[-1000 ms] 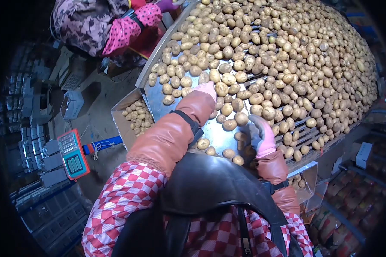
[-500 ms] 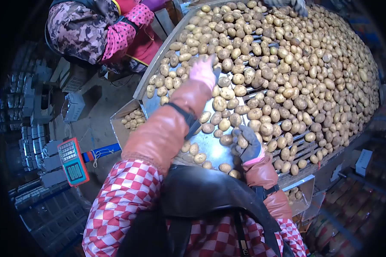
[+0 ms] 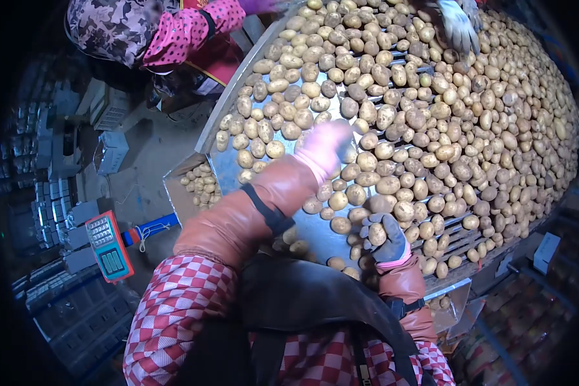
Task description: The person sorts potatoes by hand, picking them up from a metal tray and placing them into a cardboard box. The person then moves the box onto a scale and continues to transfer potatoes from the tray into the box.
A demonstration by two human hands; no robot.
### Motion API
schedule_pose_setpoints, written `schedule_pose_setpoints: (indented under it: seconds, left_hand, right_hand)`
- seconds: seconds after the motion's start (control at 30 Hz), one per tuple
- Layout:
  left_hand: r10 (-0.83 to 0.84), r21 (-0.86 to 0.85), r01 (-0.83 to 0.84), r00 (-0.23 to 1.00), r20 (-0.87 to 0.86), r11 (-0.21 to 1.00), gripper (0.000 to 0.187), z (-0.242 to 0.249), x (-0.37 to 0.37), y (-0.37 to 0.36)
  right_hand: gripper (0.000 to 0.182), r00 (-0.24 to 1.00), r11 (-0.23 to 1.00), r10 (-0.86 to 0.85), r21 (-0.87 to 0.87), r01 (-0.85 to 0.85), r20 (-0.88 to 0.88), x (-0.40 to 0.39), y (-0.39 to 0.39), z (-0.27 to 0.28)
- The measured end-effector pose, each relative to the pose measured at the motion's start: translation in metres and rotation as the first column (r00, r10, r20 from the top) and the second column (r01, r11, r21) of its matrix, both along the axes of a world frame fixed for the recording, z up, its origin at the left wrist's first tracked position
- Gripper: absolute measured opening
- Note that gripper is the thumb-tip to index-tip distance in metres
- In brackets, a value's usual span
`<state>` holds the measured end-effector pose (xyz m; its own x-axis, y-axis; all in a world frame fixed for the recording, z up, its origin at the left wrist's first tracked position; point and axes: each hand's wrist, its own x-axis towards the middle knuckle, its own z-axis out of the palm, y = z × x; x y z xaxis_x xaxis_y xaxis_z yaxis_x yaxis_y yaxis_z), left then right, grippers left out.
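Observation:
My left hand (image 3: pixel 328 147), in a pink glove with a grey palm, is over the metal sorting table (image 3: pixel 312 235) among loose potatoes. Motion blurs its fingers, so its grip is hidden from me. Lower right, my right hand (image 3: pixel 388 241) wears a grey glove with a pink cuff. Its fingers curl around a potato (image 3: pixel 377 234). Many more potatoes (image 3: pixel 457 170) cover the table, densest on the right, some lying over the slats (image 3: pixel 453 235).
A co-worker's gloved hand (image 3: pixel 458 29) reaches onto the heap at the top. Another person in a pink dotted sleeve (image 3: pixel 177 40) stands upper left. A box of potatoes (image 3: pixel 201 185) and a scale display (image 3: pixel 109 246) are left; a bin (image 3: pixel 453 302) sits lower right.
My left hand has moved right and nearer to me. My right hand has turned and shifted slightly right and down, showing the potato more. The co-worker's gloved hand has come further in.

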<state>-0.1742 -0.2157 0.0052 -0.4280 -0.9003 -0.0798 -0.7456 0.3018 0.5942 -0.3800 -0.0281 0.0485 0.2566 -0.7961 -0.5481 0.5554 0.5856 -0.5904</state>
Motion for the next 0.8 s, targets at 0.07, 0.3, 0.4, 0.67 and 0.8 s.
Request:
schedule_pose_setpoints:
  seconds: [0.07, 0.3, 0.4, 0.67, 0.8]
  left_hand:
    - [0.365, -0.227, -0.342, 0.929, 0.067, 0.912, 0.031, 0.031, 0.029, -0.018]
    - [0.413, -0.101, -0.419, 0.774, 0.48, 0.902, 0.054, 0.015, 0.008, -0.062]
    - [0.344, -0.008, -0.387, 0.809, 0.476, 0.922, 0.053, 0.02, 0.013, -0.072]
    - [0.4, 0.062, -0.445, 0.851, 0.341, 0.894, 0.038, -0.001, 0.008, -0.081]
    - [0.302, 0.126, -0.394, 0.84, 0.451, 0.91, 0.051, 0.003, 0.003, -0.079]
  right_hand:
    - [0.052, 0.997, 0.997, 0.06, -0.043, -0.059, 0.041, -0.006, 0.0, -0.014]
    - [0.048, 0.985, 0.965, 0.11, -0.221, -0.138, -0.136, 0.016, -0.032, -0.005]
    - [0.047, 0.991, 0.986, 0.073, -0.14, -0.088, -0.111, 0.014, -0.035, -0.001]
    - [0.04, 0.982, 0.962, 0.086, -0.244, -0.125, -0.166, 0.006, -0.04, -0.015]
    - [0.046, 0.933, 0.931, 0.117, -0.29, -0.223, -0.342, 0.004, -0.035, -0.025]
